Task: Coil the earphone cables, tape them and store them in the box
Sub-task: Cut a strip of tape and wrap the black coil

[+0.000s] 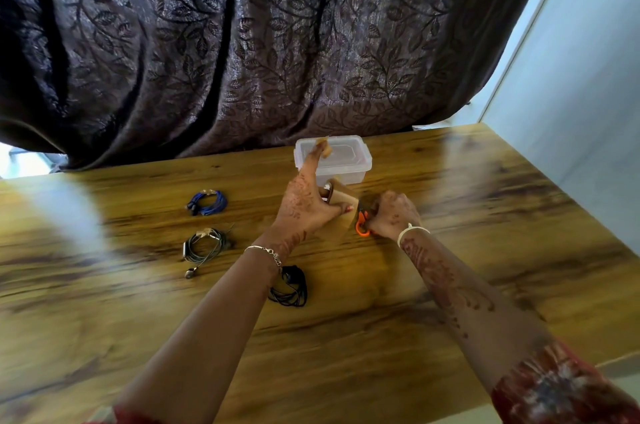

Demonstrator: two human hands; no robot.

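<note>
Black earphone coil (289,286) lies apparently untaped on the tabletop (450,285) beside your left wrist. Left hand (304,209) grips tape roll (337,196), cut strip (325,144) on forefinger; right hand (393,215) grips scissors (362,228). Set scissors down, then wrap strip snugly

Box (349,177) behind tape roll (341,197); earphone coils (205,245) left.

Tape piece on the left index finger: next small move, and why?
Probably bring the tape piece on the left hand down to the black coil: it shows no tape, while the blue coil and grey coil each seem already taped.
</note>
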